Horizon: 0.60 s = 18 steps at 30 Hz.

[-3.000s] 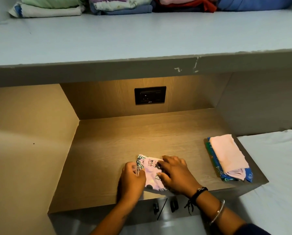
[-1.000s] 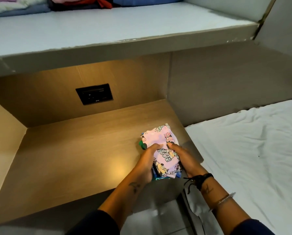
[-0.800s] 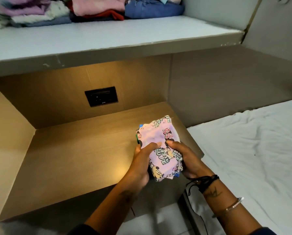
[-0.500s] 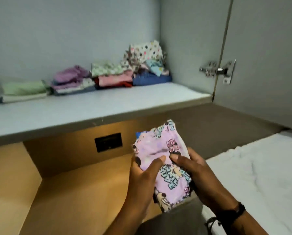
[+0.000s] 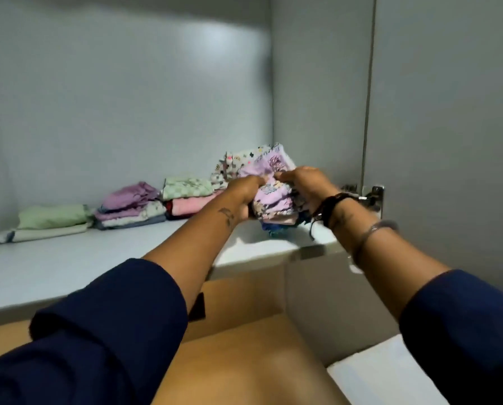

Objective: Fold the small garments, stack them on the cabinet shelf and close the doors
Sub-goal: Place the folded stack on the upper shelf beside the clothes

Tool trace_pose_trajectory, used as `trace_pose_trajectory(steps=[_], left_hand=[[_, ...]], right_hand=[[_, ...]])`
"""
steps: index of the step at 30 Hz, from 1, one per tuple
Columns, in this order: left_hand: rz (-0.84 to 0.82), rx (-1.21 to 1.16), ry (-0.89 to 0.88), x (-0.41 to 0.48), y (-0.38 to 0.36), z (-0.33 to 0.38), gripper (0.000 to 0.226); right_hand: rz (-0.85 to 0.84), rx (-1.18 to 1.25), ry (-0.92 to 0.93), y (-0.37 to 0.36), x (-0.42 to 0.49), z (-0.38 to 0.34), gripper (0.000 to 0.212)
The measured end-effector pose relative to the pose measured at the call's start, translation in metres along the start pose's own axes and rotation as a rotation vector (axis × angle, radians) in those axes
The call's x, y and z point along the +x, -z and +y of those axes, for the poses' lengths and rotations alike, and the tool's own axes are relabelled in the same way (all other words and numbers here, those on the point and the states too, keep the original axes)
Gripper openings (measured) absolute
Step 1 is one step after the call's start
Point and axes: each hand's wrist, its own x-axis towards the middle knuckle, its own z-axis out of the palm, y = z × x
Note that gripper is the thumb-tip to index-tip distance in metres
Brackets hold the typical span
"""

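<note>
Piles on the grey shelf [image 5: 69,267]: four along the back wall, namely a green one [image 5: 51,219], a purple one [image 5: 129,206], a checked-and-pink one [image 5: 186,197] and a spotted one [image 5: 238,163] at the right end. Both arms stretched forward, left hand [image 5: 244,191] and right hand [image 5: 305,182] clamped on either side of one bundle of folded clothes [image 5: 273,200], thumbs on its lilac printed top. Bundle sits above the shelf's right front corner, in front of the spotted pile; contact with the shelf unclear.

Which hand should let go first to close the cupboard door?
Probably the right hand. It is nearest the open door and its hinge. The left hand is on the far side of the little stack of clothes and could steady it on the shelf.
</note>
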Motion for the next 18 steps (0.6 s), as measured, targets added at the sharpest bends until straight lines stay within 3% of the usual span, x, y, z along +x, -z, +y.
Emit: trace_pose_trajectory(steps=[3,6,9,11,14,18], left_hand=[[-0.026,0.030,0.059,0.044,-0.008,-0.010,0.027],[-0.039,0.027,0.107,0.074,-0.016,-0.021,0.024],[-0.012,0.015,0.144,0.094,-0.026,-0.024,0.042],[0.006,-0.058,0.125,0.101,-0.031,-0.024,0.056],[0.157,-0.209,0.076,0.106,-0.038,-0.026,0.050],[0.221,-0.265,0.090,0.105,-0.037,-0.026,0.051]], right_hand=[[0.063,-0.064,-0.089,0.000,0.051,0.019,0.030],[0.167,-0.304,-0.028,0.004,0.074,0.035,0.023],[0.307,-0.652,0.171,0.008,0.078,0.045,0.025],[0.361,-0.896,0.427,0.008,0.074,0.045,0.024],[0.349,-1.189,0.722,0.007,0.069,0.044,0.020],[0.135,-1.252,0.457,0.009,0.071,0.050,0.046]])
